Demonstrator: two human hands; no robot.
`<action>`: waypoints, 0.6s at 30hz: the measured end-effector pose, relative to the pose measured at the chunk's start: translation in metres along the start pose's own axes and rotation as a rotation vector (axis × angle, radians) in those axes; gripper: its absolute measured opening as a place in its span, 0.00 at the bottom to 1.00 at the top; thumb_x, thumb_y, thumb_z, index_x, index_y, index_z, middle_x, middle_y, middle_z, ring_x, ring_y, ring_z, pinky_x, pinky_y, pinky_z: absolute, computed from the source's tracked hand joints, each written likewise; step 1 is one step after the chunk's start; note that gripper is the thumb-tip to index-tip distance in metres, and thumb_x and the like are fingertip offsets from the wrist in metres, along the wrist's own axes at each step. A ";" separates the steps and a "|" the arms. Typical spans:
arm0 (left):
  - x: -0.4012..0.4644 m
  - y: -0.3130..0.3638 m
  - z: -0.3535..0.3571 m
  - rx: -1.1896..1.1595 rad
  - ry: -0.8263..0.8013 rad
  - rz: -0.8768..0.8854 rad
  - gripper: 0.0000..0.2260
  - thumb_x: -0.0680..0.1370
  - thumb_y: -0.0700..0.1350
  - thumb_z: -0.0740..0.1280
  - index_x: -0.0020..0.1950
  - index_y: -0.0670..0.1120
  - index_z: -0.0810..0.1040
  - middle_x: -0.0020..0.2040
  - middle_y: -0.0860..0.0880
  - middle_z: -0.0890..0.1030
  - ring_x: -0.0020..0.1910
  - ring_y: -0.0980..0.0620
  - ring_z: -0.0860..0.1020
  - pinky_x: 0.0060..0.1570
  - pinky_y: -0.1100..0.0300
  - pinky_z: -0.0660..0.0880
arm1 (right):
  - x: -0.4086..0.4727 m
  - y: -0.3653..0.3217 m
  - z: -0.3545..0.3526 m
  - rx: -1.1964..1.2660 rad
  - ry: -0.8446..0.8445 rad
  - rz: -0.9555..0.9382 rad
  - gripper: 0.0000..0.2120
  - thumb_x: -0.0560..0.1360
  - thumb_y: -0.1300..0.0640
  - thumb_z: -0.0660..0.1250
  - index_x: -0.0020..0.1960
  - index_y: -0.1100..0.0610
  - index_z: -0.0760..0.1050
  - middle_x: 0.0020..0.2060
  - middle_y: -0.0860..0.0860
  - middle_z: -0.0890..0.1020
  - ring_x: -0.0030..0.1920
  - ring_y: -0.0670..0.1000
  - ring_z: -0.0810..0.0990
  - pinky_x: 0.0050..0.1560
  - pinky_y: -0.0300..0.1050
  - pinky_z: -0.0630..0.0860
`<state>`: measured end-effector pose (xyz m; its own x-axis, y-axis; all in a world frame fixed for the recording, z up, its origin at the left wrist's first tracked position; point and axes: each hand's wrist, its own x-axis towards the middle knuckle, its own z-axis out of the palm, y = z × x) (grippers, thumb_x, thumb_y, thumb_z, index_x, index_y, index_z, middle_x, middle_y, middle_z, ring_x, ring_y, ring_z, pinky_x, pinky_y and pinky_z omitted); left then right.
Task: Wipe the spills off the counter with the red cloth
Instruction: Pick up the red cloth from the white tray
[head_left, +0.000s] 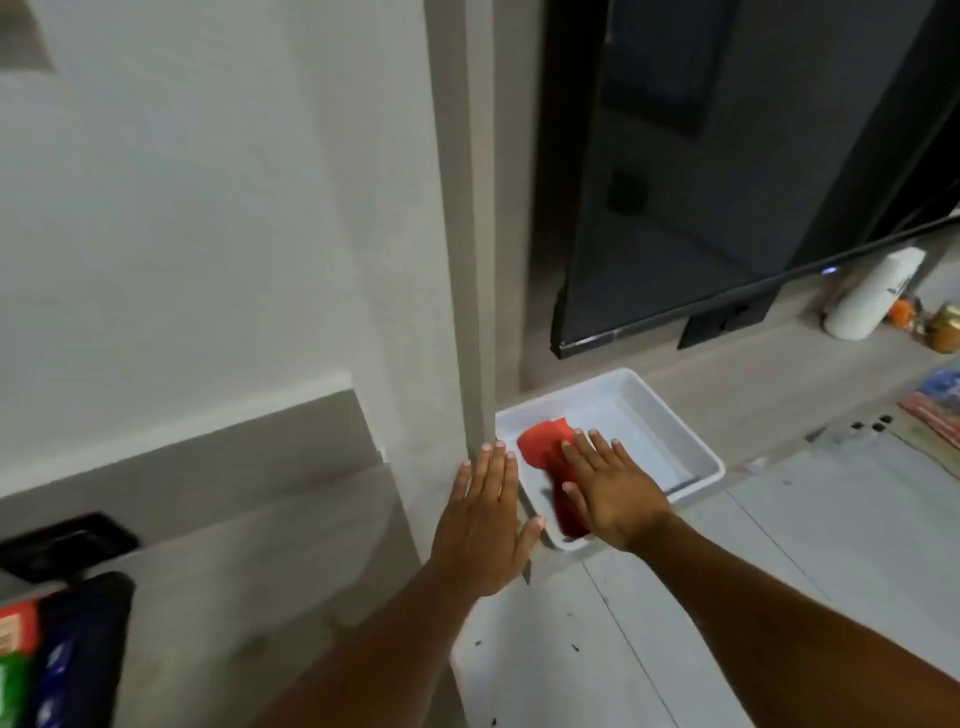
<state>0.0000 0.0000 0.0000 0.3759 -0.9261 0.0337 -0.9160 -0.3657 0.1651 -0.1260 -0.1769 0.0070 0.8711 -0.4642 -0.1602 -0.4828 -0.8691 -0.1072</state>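
The red cloth (545, 447) lies crumpled in the left part of a white tray (691, 441) on the pale counter (779, 561). My right hand (608, 488) hovers flat over the cloth with its fingers spread, covering the cloth's near end; whether it touches the cloth I cannot tell. My left hand (485, 519) is flat and open just left of the tray, beside the grey wall corner, holding nothing. Small dark specks (574, 647) dot the counter in front of the tray.
A large black screen (727, 182) stands behind the tray. A white bottle (878, 296), small jars (943, 330) and colourful packets (935, 400) sit at the right. A grey pillar (467, 234) rises left of the tray. Dark bags (62, 649) lie at lower left.
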 end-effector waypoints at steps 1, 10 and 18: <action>0.005 0.001 0.011 0.010 -0.032 -0.008 0.38 0.82 0.65 0.49 0.83 0.41 0.49 0.84 0.41 0.52 0.84 0.42 0.48 0.82 0.45 0.45 | 0.011 0.001 0.009 0.006 -0.024 0.048 0.31 0.82 0.39 0.41 0.80 0.52 0.40 0.81 0.52 0.44 0.80 0.56 0.41 0.79 0.55 0.40; 0.057 -0.004 0.062 -0.024 -0.160 -0.107 0.40 0.77 0.68 0.37 0.84 0.46 0.39 0.85 0.46 0.42 0.83 0.45 0.41 0.82 0.46 0.43 | 0.095 0.007 0.074 0.022 -0.115 0.065 0.32 0.82 0.37 0.43 0.79 0.49 0.35 0.80 0.53 0.36 0.78 0.59 0.34 0.77 0.59 0.36; 0.059 -0.009 0.063 -0.009 -0.161 -0.087 0.36 0.83 0.64 0.44 0.83 0.43 0.39 0.85 0.43 0.41 0.83 0.44 0.39 0.81 0.48 0.37 | 0.101 0.006 0.062 0.164 -0.113 0.101 0.32 0.83 0.52 0.59 0.80 0.47 0.44 0.81 0.51 0.42 0.80 0.58 0.40 0.78 0.56 0.44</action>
<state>0.0215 -0.0574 -0.0616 0.4258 -0.8941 -0.1390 -0.8794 -0.4450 0.1690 -0.0460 -0.2185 -0.0711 0.8066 -0.5172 -0.2861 -0.5831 -0.7755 -0.2418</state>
